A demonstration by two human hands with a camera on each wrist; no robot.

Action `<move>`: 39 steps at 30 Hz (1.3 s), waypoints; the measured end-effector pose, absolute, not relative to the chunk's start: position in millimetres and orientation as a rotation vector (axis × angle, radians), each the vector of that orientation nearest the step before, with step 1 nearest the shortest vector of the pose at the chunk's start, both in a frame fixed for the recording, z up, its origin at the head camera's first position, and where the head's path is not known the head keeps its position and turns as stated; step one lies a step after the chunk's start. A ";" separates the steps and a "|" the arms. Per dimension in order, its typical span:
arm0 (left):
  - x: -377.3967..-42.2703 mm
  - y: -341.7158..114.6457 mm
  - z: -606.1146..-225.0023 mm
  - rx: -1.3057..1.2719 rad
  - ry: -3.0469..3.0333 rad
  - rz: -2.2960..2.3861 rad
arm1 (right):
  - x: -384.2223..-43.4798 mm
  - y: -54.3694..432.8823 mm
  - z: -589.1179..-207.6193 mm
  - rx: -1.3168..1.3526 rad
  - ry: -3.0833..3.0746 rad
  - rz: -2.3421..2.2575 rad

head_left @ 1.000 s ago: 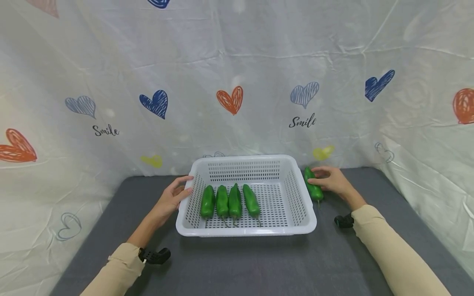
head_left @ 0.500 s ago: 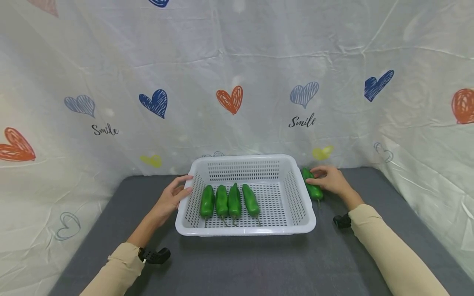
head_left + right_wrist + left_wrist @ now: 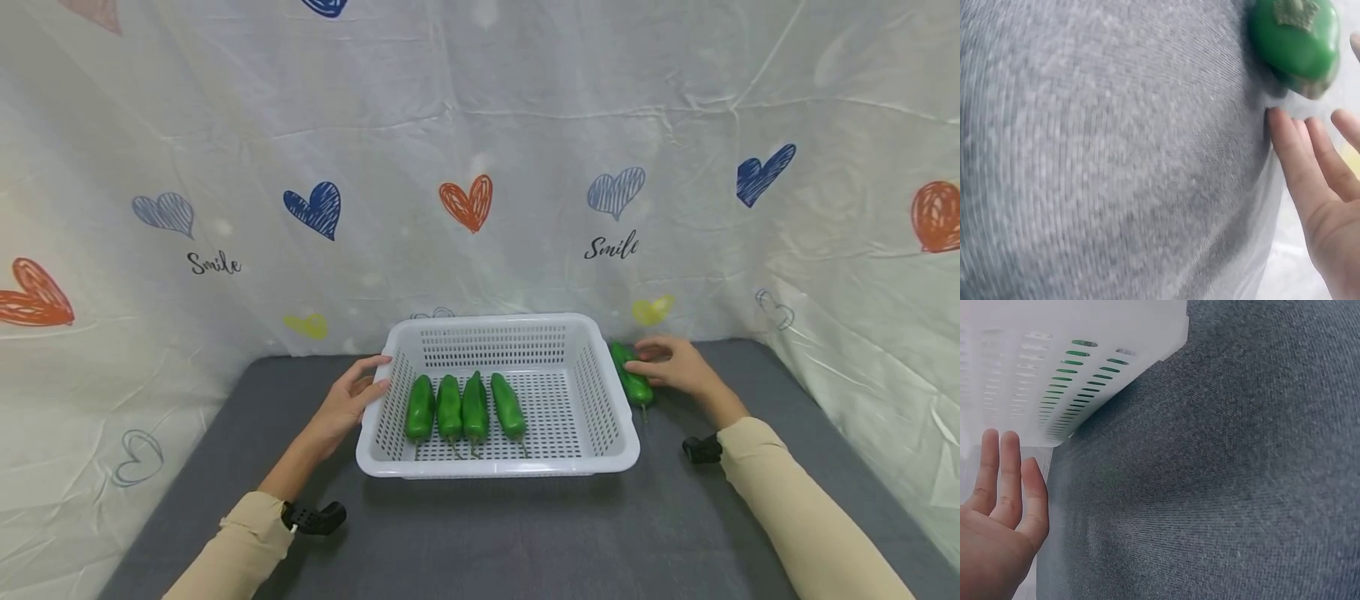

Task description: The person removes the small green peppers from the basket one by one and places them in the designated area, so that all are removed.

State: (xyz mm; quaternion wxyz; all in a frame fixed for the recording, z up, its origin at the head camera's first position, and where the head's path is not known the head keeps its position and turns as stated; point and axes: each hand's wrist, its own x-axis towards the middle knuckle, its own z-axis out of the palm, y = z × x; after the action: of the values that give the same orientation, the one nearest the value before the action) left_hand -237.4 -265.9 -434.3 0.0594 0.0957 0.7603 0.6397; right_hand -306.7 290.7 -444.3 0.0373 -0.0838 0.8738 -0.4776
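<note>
A white plastic basket (image 3: pixel 497 467) stands on the dark grey cloth, with several long green peppers (image 3: pixel 475 408) side by side in its left half. At the basket's left rim is my left hand (image 3: pixel 348 404); thumb and fingertips touch the edge. In the left wrist view its fingers (image 3: pixel 1009 478) are extended towards the slotted basket wall. Another green pepper (image 3: pixel 634 385) lies outside, close along the basket's right wall, stem towards me. My right hand (image 3: pixel 678 367) is just right of it. The right wrist view shows spread, fairly straight fingers (image 3: pixel 1300 162) below the pepper (image 3: pixel 1297 37).
A dark grey cloth (image 3: pixel 495 542) covers the table. A pale curtain (image 3: pixel 525 125) printed with hearts and "Smile" hangs at the back and sides. Black wrist devices sit at the left cuff (image 3: pixel 318 521) and right cuff (image 3: pixel 702 449).
The pepper outside the basket has shifted slightly left, closer to the basket wall. My right hand moved left with it, then drew back a little to the right. My left hand stays put.
</note>
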 end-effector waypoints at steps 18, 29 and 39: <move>-239.7 -264.9 -431.6 0.338 2.470 1.947 | -288.5 298.0 -410.9 -0.303 2.425 -1.777; -239.7 -265.3 -431.3 0.324 2.494 1.933 | -286.2 262.0 -365.4 -0.511 2.258 -1.962; -240.8 -264.4 -437.7 0.284 2.476 1.892 | -299.7 215.3 -340.0 -0.589 2.240 -1.923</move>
State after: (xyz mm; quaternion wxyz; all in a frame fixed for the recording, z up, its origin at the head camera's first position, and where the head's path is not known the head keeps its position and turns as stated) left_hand -240.8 -264.4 -437.7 0.0060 0.0908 0.7913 0.6047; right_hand -299.7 215.3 -340.0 0.0653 -0.1951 0.7425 -0.6375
